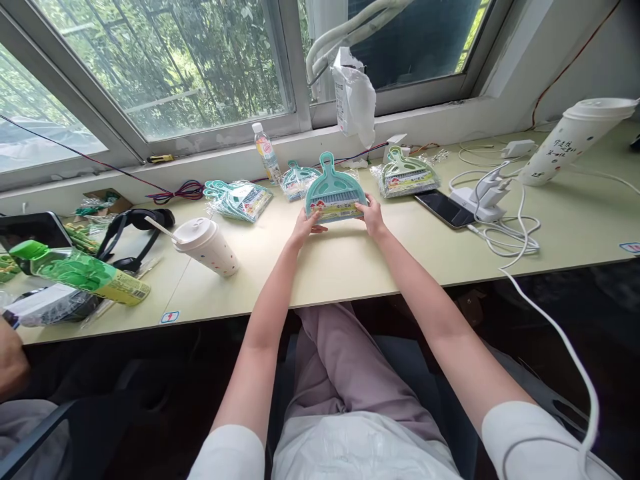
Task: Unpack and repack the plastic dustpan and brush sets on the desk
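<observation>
Between my two hands is a teal mini dustpan and brush set (336, 190), its handle pointing away from me and a printed label across its front. My left hand (306, 225) grips the lower left corner, thumb on the label side. At the lower right edge, my right hand (371, 215) pinches it the same way. Behind it to the left lies another teal dustpan set (297, 181). A stack of wrapped teal dustpan sets (240, 200) rests farther left. On the right are wrapped green dustpan sets (407, 175).
A lidded paper cup (207, 247) and a green bottle (83, 270) stand left, near headphones (135, 233). To the right are a phone (444, 209), a power strip (480, 202) with white cables and a large cup (570, 143). Another person's hand (11, 360) shows at far left.
</observation>
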Action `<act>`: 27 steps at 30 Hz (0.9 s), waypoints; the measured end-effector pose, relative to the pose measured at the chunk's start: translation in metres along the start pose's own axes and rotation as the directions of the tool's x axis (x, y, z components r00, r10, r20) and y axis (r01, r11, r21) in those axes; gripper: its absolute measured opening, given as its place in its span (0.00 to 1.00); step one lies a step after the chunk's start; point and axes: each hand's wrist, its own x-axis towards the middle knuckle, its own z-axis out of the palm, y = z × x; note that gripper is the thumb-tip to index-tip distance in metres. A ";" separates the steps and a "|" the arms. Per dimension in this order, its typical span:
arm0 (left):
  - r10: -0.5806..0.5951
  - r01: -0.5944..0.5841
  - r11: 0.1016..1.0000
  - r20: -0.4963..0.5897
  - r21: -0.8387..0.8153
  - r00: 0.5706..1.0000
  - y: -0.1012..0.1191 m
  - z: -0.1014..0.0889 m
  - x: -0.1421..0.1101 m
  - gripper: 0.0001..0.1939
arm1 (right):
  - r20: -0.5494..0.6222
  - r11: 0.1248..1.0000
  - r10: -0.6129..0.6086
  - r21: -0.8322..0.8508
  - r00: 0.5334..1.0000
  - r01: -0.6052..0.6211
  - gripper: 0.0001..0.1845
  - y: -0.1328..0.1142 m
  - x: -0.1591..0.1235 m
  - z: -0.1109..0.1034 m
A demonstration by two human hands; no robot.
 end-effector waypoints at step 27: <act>0.162 0.318 0.894 -0.890 0.316 0.427 -0.011 -0.082 0.039 0.21 | 0.328 0.958 0.124 -0.284 0.936 -0.027 0.15 0.016 -0.003 0.011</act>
